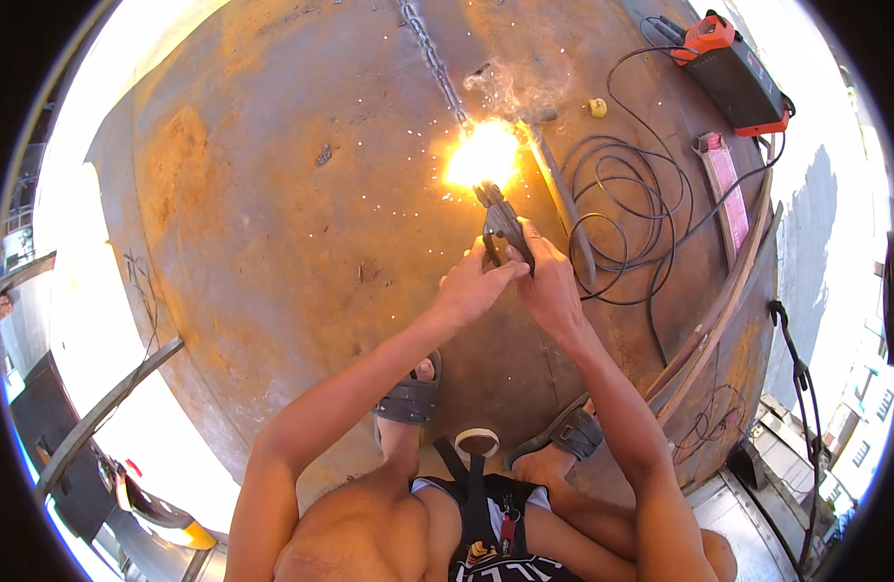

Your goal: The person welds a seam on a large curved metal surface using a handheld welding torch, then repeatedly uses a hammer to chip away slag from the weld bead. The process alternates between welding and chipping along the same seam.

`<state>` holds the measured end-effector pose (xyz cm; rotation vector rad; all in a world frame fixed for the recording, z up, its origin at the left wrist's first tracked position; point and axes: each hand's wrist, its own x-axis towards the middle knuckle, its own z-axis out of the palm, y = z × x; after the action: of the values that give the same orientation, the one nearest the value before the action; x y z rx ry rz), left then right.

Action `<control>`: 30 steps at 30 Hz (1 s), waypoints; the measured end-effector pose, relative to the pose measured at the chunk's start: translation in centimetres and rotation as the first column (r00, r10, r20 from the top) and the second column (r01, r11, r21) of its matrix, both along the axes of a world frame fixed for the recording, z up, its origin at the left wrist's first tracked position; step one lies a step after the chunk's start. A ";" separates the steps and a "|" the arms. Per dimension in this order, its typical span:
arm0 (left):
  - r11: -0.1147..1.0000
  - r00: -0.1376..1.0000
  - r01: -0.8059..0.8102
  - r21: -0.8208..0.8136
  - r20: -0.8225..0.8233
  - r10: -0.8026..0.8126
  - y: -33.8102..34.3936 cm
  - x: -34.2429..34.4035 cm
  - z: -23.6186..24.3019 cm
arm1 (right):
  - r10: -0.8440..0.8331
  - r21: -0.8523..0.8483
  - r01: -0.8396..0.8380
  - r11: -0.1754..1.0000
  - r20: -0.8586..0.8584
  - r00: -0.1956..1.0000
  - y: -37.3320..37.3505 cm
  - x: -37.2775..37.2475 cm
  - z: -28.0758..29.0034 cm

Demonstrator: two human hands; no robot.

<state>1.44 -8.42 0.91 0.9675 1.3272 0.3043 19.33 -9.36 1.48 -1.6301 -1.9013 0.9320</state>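
Both my hands are closed around a dark welding electrode holder [506, 229]. My left hand [473, 284] grips it from the left, and my right hand [552, 281] wraps its right side. From the holder's tip a bright orange-white arc [483, 155] burns on the rusty steel plate [272, 242], throwing sparks; the electrode is lost in the glare. A weld bead [430, 53] runs from the arc toward the far edge. Just right of the arc lies a hammer with a long wooden handle [555, 189], its head partly lit by the glow.
A black and orange welding machine [733, 78] stands at the far right, with coiled black cable [626, 199] beside the hammer. Nearby are a pink electrode box [724, 194] and a small yellow lump [597, 108]. Long bars [714, 320] lie along the right. My sandalled feet [408, 398] rest on the plate.
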 end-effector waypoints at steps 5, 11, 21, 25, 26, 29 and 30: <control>0.941 0.912 -0.337 -0.029 0.238 0.334 -4.2 -1.2 3.0 | 0.060 -0.100 -0.058 0.993 0.014 0.998 -1.6 -2.0 3.0; 0.810 0.790 -0.559 -0.178 0.184 0.585 -7.8 -2.7 5.3 | 0.069 -0.191 -0.099 0.977 -0.160 0.985 -4.9 -4.4 3.7; 0.696 0.702 -0.696 -0.177 0.039 0.711 -9.0 -2.8 3.8 | 0.394 -0.213 -0.376 0.902 0.048 0.918 -5.4 -5.6 9.2; 0.718 0.725 -0.680 -0.149 0.006 0.688 -9.9 -3.1 3.4 | 0.138 -0.152 -0.136 0.979 0.004 0.990 1.1 -2.8 13.7; 0.736 0.741 -0.668 -0.110 -0.010 0.671 -10.5 -3.3 3.1 | 0.014 -0.056 -0.012 0.998 0.030 0.999 3.0 -2.1 13.6; 0.799 0.800 -0.600 -0.029 -0.015 0.600 -11.7 -2.4 3.1 | 0.058 -0.205 0.051 0.978 0.494 0.867 7.2 2.4 8.5; 0.819 0.819 -0.573 -0.023 -0.016 0.573 -12.1 -1.8 3.4 | 0.149 -0.300 0.058 0.952 0.622 0.769 7.5 3.9 6.4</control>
<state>-0.40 -20.53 4.34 0.5191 1.6110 0.7430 23.23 -1.85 7.84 -2.3265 -2.3254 0.7651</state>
